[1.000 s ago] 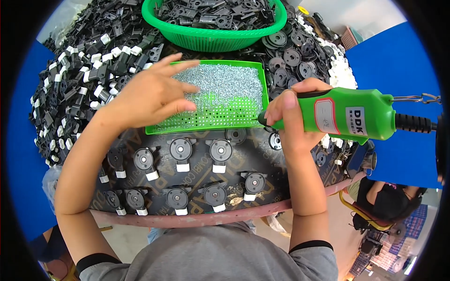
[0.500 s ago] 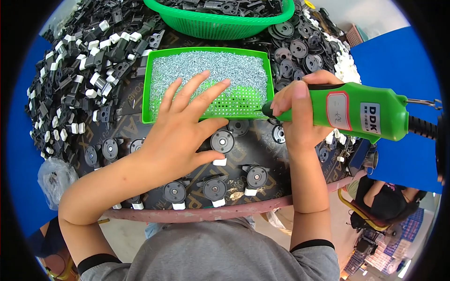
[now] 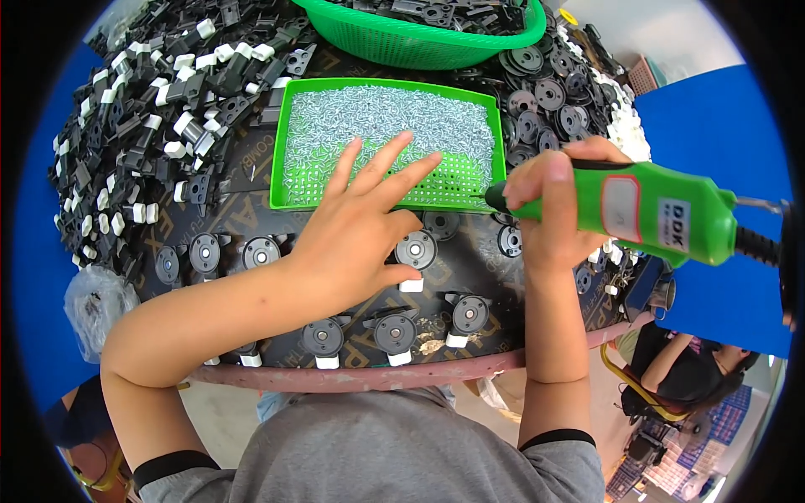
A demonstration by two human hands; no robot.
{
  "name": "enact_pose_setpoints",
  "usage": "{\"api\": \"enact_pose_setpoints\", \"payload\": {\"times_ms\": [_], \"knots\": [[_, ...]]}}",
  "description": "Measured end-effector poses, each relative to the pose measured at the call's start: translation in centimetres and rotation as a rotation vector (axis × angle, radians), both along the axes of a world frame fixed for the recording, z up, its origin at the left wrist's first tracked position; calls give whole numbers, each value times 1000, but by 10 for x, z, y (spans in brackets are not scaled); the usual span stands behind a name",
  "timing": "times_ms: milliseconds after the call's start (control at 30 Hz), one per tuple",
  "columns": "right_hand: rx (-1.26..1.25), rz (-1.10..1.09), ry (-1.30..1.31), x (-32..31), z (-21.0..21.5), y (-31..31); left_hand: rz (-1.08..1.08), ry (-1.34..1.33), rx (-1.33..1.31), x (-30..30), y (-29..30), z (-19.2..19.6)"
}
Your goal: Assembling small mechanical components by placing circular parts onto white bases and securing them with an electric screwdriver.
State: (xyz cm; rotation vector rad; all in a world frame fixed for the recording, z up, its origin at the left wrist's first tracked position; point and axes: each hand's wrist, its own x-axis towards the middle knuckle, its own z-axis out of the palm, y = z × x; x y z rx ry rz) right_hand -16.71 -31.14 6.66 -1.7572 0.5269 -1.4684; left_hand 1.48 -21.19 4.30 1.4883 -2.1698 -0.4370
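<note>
My left hand (image 3: 356, 222) is open, fingers spread over the near part of a shallow green perforated tray (image 3: 279, 159). Many small silvery screws (image 3: 386, 109) fill most of the tray. Thumb and index finger lie on either side of a black round-disc part (image 3: 416, 250) with a white end; contact is unclear. In my right hand (image 3: 549, 201) is a green electric screwdriver (image 3: 646, 210). It lies nearly level, its dark tip pointing left at the tray's near right corner. Similar disc parts (image 3: 394, 333) stand along the table's near edge.
Black parts with white ends (image 3: 180, 126) are heaped on the left. A green basket (image 3: 402, 46) of black parts stands at the back. Black discs (image 3: 549, 94) and white pieces (image 3: 625, 126) pile up on the right. A clear plastic bag (image 3: 101, 306) hangs by the left edge.
The whole view has shifted, so the table's things appear farther right. My left fingers have moved slightly right over the tray. The screwdriver stays in my right hand near the tray's corner.
</note>
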Motion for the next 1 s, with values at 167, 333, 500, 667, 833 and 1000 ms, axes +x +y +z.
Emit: {"api": "enact_pose_setpoints", "payload": {"times_ms": [167,333,500,667,833,1000], "knots": [[-7,90,-136,-4,43,32,18,67,22,3,-1,-3],[-50,156,61,4,44,59,-11,44,11,4,0,-2],[46,176,86,17,27,58,-5,43,13,4,-1,-3],[-33,200,189,10,20,44,-19,51,14,4,-3,-6],[-102,275,249,12,15,31,-34,55,-28,4,-6,-10],[-75,108,342,12,17,34,-45,48,-10,6,-6,-9]]}}
